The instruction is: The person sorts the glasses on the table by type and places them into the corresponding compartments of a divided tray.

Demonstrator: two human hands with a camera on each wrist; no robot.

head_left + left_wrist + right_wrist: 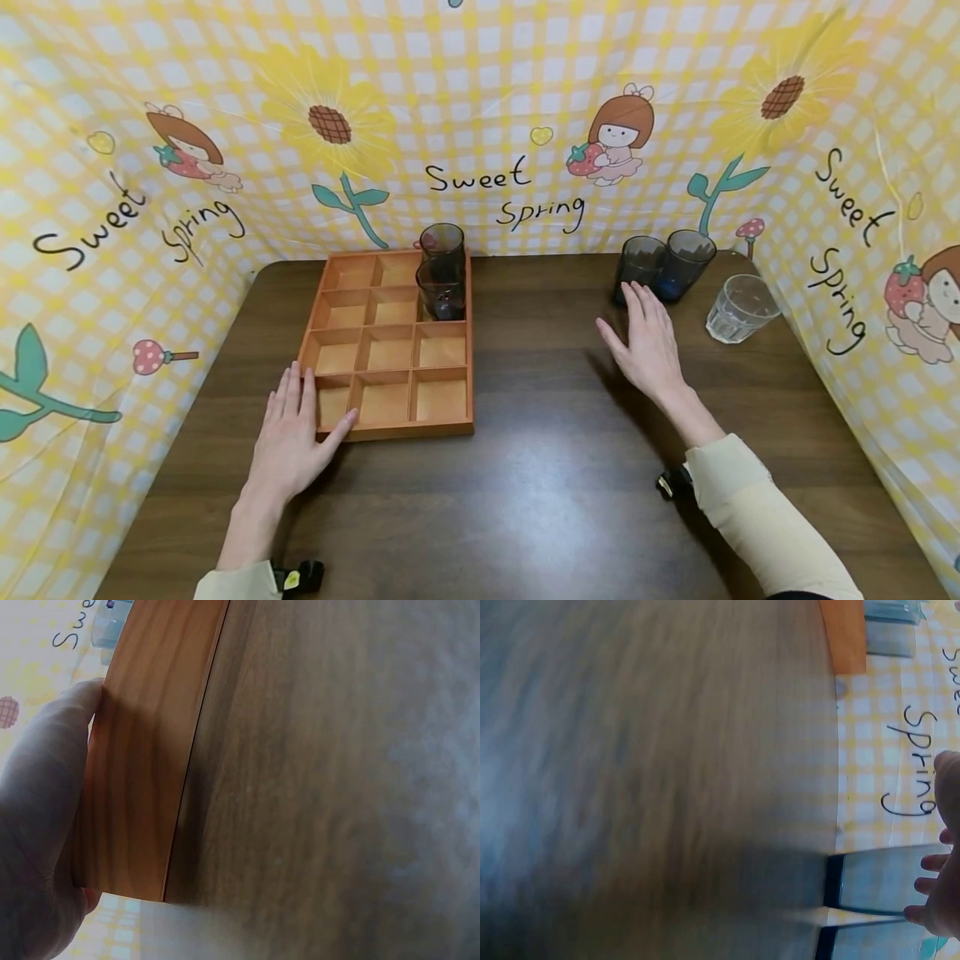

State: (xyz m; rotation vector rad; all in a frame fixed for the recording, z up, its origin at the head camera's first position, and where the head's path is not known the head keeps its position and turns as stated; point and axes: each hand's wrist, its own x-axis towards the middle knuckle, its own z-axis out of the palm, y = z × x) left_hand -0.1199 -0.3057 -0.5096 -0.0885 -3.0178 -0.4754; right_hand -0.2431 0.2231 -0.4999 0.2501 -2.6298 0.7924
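My left hand (288, 446) rests on the front left corner of a wooden compartment box (388, 432), fingers straight along its left side and thumb at the front edge. In the left wrist view the thumb touches the top of the box's wall (142, 772). Two dark tinted glasses, a rear glass (444, 237) and a front glass (435, 287), stand in the right column of the box, toward the back. My right hand (648, 350), fingers extended, is in front of a dark glass (637, 254); contact is unclear. Another dark glass (686, 254) stands beside that one.
A clear faceted glass (742, 308) stands farther right on the brown wooden table (540, 500). Yellow checked cloth (480, 108) with printed flowers and lettering rises behind the table and along both sides.
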